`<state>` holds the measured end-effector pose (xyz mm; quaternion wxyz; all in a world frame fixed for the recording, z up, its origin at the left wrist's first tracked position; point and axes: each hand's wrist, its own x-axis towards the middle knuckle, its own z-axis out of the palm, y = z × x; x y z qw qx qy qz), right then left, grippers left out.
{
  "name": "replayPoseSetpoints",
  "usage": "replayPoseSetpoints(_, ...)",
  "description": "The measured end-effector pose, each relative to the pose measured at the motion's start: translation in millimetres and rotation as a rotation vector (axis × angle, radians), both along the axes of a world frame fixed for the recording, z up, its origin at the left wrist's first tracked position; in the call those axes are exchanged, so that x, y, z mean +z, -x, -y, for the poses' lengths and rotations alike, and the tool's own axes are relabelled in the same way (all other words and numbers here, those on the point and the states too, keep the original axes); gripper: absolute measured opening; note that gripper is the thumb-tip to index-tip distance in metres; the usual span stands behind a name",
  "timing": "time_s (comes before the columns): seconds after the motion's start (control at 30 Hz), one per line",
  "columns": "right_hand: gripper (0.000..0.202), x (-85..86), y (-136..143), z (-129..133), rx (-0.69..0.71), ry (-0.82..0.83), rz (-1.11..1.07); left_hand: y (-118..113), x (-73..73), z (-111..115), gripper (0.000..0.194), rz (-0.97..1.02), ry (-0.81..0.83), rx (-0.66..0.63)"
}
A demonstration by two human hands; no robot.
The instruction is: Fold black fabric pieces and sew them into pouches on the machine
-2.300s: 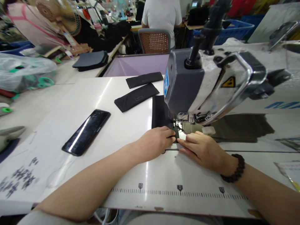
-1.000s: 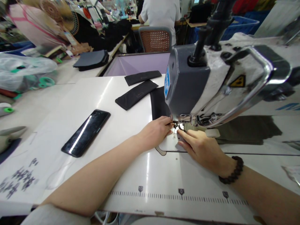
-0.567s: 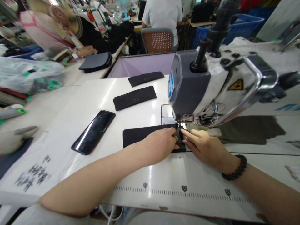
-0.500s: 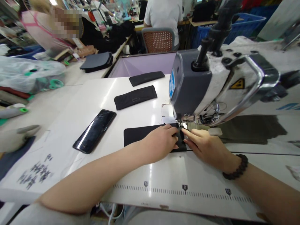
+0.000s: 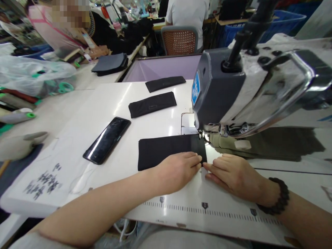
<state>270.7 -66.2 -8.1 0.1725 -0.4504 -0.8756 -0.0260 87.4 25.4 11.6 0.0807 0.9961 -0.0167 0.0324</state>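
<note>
A folded black fabric piece [image 5: 163,147] lies flat on the white sewing table, its far right corner at the presser foot [image 5: 203,135] of the sewing machine [image 5: 220,83]. My left hand [image 5: 180,169] is on its near right part, fingers together and closed on the near edge; the thumb is hidden. On the other side of that corner is my right hand [image 5: 237,174], its index fingertip touching the fabric's edge. The right thumb stays apart from the index finger, off the fabric. The needle is too small to make out.
Two folded black pieces [image 5: 153,104] lie farther back, left of the machine head. A phone [image 5: 107,141] rests at left. Olive fabric [image 5: 280,143] lies under the machine arm. Thread cones [image 5: 18,117] stand at far left. Other people [image 5: 185,14] sit beyond the table.
Both hands have slid toward me along the fabric's right end, from near the presser foot to the near corner. The fabric's right part is now uncovered. The view has shifted slightly.
</note>
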Motion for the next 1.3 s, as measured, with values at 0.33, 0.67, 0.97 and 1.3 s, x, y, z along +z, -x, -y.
replayPoseSetpoints(0.33,0.032,-5.1,-3.1,-6.3,-0.165,0.034,0.039,-7.1,-7.3,-15.4,0.03,-0.045,-0.018,0.041)
replayPoseSetpoints(0.67,0.036,-9.2,-1.7,-13.7,-0.362,0.14,0.086,-20.4,-6.3,-41.8,0.024,-0.066,0.0,0.119)
replayPoseSetpoints(0.97,0.034,-8.7,-1.6,-14.2,-0.365,0.145,0.083,-29.4,-12.4,-54.2,0.021,0.008,-0.026,0.178)
replayPoseSetpoints(1.3,0.033,-9.3,-0.4,-14.5,-0.371,0.147,0.059,-30.0,-11.1,-38.3,0.026,-0.105,-0.116,0.27)
